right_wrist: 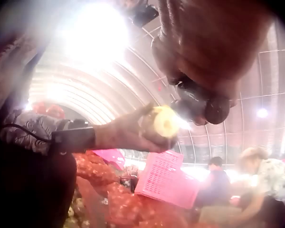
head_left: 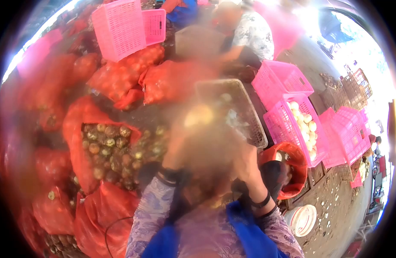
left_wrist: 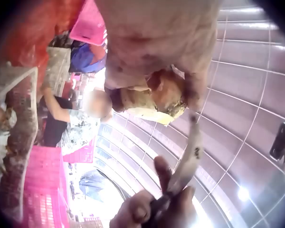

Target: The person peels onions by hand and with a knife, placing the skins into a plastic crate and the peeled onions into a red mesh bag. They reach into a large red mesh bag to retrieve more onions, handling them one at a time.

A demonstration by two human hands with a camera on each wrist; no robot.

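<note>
My left hand (head_left: 174, 150) grips an onion (left_wrist: 168, 97) with brown, partly stripped skin. Its pale yellow cut end shows in the right wrist view. In my right hand (head_left: 246, 163) is a knife (left_wrist: 189, 159), its dark handle held in curled fingers. The blade points up at the onion, its tip close by my left fingertips in the left wrist view. A smear blurs the middle of the head view and hides most of both hands' work. Left of my knees, unpeeled onions (head_left: 107, 144) spill from an open red mesh bag (head_left: 75, 124).
Ahead stands a large shallow tray (head_left: 259, 124). Peeled onions (head_left: 303, 124) fill a pink crate (head_left: 273, 120) at right, with a red bag-lined tub (head_left: 299, 172) and a white bucket (head_left: 307, 219) nearer. Full red bags (head_left: 125, 73) lie at left. Another person (head_left: 253, 34) works opposite.
</note>
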